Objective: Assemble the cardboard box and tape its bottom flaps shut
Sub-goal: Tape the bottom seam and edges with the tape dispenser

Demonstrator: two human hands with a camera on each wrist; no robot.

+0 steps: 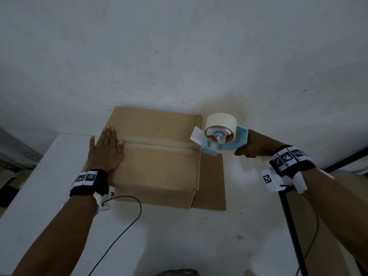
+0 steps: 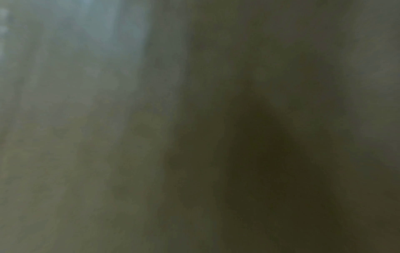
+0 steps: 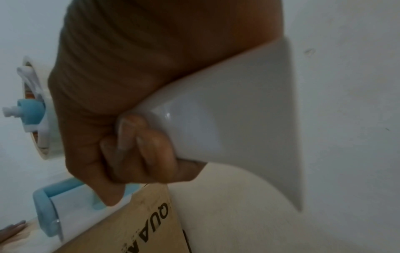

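Note:
A brown cardboard box [image 1: 159, 168] stands on the white table [image 1: 179, 236] with its folded flaps facing up and a strip of tape along the centre seam [image 1: 159, 145]. My left hand [image 1: 106, 150] lies flat, fingers straight, on the box's left end over the seam. My right hand [image 1: 253, 149] grips the white handle [image 3: 227, 123] of a blue tape dispenser [image 1: 223, 140] carrying a roll of beige tape [image 1: 221, 121]. The dispenser's nose sits at the right end of the seam. The left wrist view is dark and blurred.
One loose flap [image 1: 212, 182] lies flat on the table to the box's right. A black cable [image 1: 123, 222] runs from my left wrist across the table. A dark stand leg [image 1: 292, 232] crosses by my right forearm. The table's left edge [image 1: 29, 186] is near.

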